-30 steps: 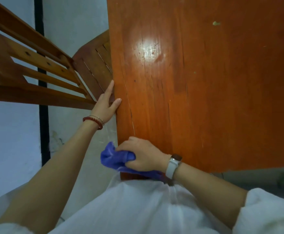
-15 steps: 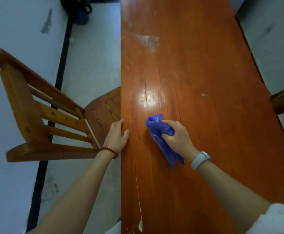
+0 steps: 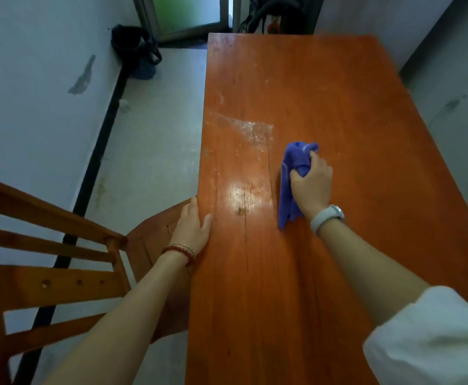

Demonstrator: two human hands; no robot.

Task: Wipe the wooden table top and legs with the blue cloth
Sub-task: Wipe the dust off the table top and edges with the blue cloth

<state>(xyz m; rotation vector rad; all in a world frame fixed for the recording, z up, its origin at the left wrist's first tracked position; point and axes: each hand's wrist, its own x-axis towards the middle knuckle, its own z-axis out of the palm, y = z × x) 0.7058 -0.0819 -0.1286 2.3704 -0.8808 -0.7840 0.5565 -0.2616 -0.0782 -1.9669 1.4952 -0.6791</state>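
One view was all we had, the head camera looking down along the wooden table top [image 3: 324,107], and we placed everything against that board. Our right hand [image 3: 312,186] sat near the middle of it, fingers curled round a bunched blue cloth [image 3: 292,173], with a loose tail of the cloth trailing back along the wood beside a pale wristband [image 3: 326,218]. We judged the cloth soft, light and limp, the sort that folds on itself and slides easily over varnish, so a fistful taken at its bunched middle seemed the sensible hold, with the palm pressing the wad flat. The board itself looked hard and glossy, and we guessed it would give no drag except where the whitish residue [image 3: 244,129] lay, just beyond the cloth toward the far end.

Our left hand [image 3: 192,226] rested at the left edge of the top, fingers straight and together, thumb lying on the surface, holding nothing; a red bead bracelet [image 3: 178,251] circled the wrist. Both forearms reached forward from the near end, the right one angled inward, its white sleeve [image 3: 427,337] pushed up. A wooden chair [image 3: 55,276] stood just off the left edge. No table legs showed, so we could not judge them.
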